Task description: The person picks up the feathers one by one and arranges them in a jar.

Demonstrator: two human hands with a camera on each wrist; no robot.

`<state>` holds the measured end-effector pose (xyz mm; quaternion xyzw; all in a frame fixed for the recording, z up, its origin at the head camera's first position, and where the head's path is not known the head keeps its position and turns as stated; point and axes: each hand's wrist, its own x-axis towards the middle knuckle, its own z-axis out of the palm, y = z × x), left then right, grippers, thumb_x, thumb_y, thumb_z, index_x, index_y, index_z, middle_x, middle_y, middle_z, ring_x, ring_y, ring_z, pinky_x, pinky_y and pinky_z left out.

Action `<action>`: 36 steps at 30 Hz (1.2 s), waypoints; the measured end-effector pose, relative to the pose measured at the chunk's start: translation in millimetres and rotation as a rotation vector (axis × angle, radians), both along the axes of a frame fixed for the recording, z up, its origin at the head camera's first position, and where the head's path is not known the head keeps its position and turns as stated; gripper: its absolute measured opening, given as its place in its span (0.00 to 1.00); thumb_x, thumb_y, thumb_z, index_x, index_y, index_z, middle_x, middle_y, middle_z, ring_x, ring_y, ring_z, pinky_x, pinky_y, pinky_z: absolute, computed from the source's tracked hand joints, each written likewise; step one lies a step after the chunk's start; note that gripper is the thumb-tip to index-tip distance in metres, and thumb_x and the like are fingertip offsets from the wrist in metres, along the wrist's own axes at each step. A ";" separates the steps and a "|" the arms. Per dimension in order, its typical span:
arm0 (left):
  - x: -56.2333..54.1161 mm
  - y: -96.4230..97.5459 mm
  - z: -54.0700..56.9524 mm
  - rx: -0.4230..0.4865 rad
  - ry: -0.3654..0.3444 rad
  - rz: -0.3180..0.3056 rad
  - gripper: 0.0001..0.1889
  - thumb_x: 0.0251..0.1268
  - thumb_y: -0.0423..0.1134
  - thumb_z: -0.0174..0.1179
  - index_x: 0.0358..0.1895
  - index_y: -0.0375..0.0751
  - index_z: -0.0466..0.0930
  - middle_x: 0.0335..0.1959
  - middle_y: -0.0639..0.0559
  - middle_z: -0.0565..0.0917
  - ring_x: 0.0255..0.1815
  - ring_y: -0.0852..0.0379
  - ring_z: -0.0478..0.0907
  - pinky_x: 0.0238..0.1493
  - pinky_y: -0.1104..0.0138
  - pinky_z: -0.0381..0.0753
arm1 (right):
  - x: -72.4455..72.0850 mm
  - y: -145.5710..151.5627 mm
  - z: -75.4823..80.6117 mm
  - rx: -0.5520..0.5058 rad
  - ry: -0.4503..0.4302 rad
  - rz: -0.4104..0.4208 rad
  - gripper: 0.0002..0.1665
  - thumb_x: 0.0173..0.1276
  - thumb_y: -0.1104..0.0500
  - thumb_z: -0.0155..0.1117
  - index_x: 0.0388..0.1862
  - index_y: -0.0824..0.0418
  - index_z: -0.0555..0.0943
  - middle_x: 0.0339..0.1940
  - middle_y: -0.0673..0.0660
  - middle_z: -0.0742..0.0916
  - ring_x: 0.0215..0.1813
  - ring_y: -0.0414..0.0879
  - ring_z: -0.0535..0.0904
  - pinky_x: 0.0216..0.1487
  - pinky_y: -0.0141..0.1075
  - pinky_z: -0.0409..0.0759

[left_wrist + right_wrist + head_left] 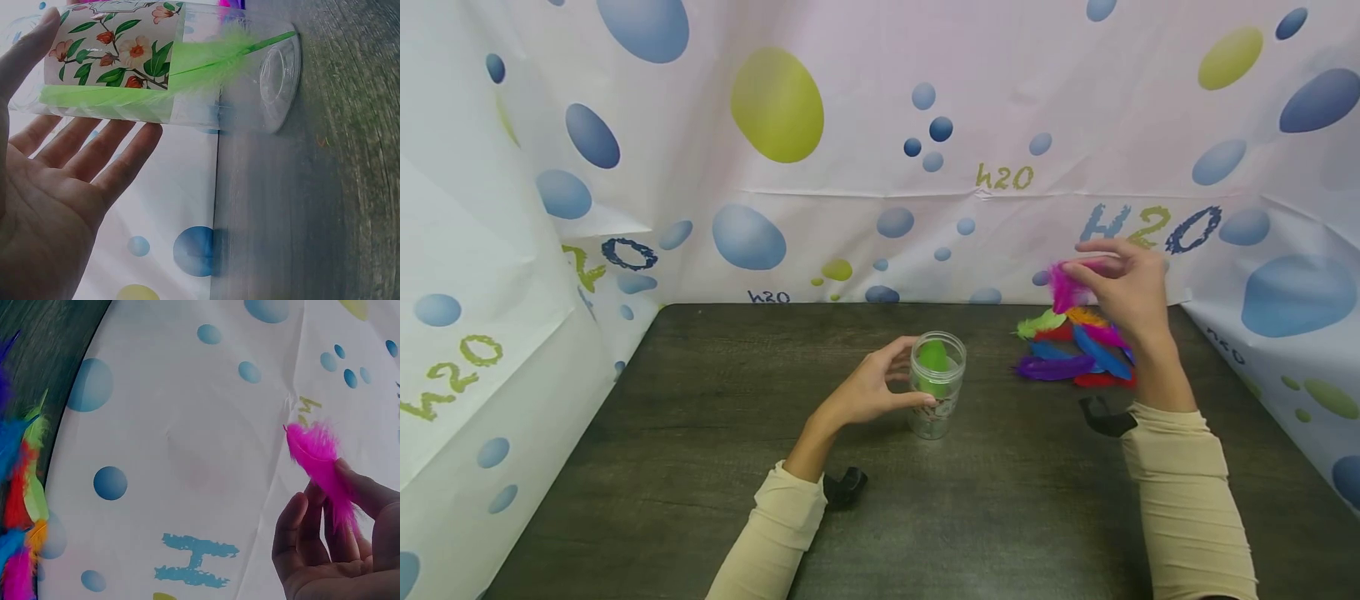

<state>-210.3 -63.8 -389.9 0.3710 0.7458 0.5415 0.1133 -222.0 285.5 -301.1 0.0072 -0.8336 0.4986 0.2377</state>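
A clear plastic jar with a flower-print label stands upright on the dark table. Inside it is a bright green feather, its quill pointing down toward the bottom. My left hand grips the jar from its left side, thumb in front and fingers behind. Raised at the right, my right hand pinches a pink feather between thumb and fingers. Below that hand lies a loose pile of feathers in purple, blue, red, orange, green and pink.
The dark wood-grain table ends at the back against a white sheet with blue and green spots and H2O lettering. That sheet also rises along both sides. Black straps with mounts sit at the wrists.
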 end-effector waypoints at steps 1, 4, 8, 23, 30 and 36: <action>0.1 -0.1 -0.2 0.000 -0.002 0.000 0.38 0.64 0.27 0.72 0.76 0.33 0.63 0.63 0.36 0.79 0.68 0.41 0.77 0.65 0.58 0.81 | 0.3 -0.7 0.3 -0.008 -0.007 0.002 0.20 0.72 0.55 0.72 0.58 0.65 0.85 0.30 0.24 0.85 0.35 0.24 0.85 0.33 0.23 0.83; 0.5 -0.5 -0.3 -0.001 -0.005 0.001 0.39 0.64 0.27 0.72 0.76 0.33 0.63 0.64 0.37 0.79 0.69 0.41 0.76 0.66 0.57 0.81 | 1.9 -2.9 1.3 -0.025 -0.030 0.007 0.19 0.72 0.55 0.72 0.58 0.62 0.86 0.30 0.25 0.86 0.34 0.26 0.85 0.30 0.25 0.84; 1.1 -0.9 -0.1 -0.002 -0.006 0.005 0.39 0.63 0.26 0.72 0.76 0.33 0.63 0.64 0.37 0.78 0.69 0.41 0.76 0.66 0.57 0.81 | 4.8 -7.1 3.4 -0.037 -0.060 0.018 0.20 0.72 0.52 0.72 0.58 0.59 0.86 0.31 0.27 0.87 0.35 0.28 0.86 0.31 0.26 0.84; 2.2 -3.1 -0.8 -0.003 -0.004 0.006 0.39 0.62 0.27 0.72 0.76 0.33 0.64 0.64 0.36 0.79 0.69 0.41 0.76 0.66 0.57 0.81 | 10.4 -28.1 8.9 -0.128 0.026 0.179 0.15 0.70 0.62 0.73 0.55 0.54 0.87 0.36 0.37 0.90 0.41 0.32 0.88 0.40 0.24 0.85; 1.4 -3.2 -0.5 -0.011 -0.003 0.008 0.38 0.64 0.28 0.72 0.76 0.33 0.63 0.64 0.37 0.79 0.69 0.42 0.76 0.65 0.58 0.81 | 10.6 -36.8 11.1 -0.185 0.071 0.259 0.15 0.68 0.69 0.73 0.51 0.57 0.89 0.34 0.41 0.91 0.38 0.35 0.89 0.39 0.24 0.85; -0.2 -1.3 0.8 -0.014 0.005 0.001 0.39 0.63 0.27 0.72 0.76 0.33 0.63 0.64 0.36 0.79 0.69 0.41 0.76 0.65 0.58 0.81 | 15.4 -49.7 17.3 -0.255 0.080 0.318 0.14 0.66 0.70 0.74 0.48 0.57 0.89 0.33 0.45 0.92 0.37 0.37 0.90 0.39 0.25 0.86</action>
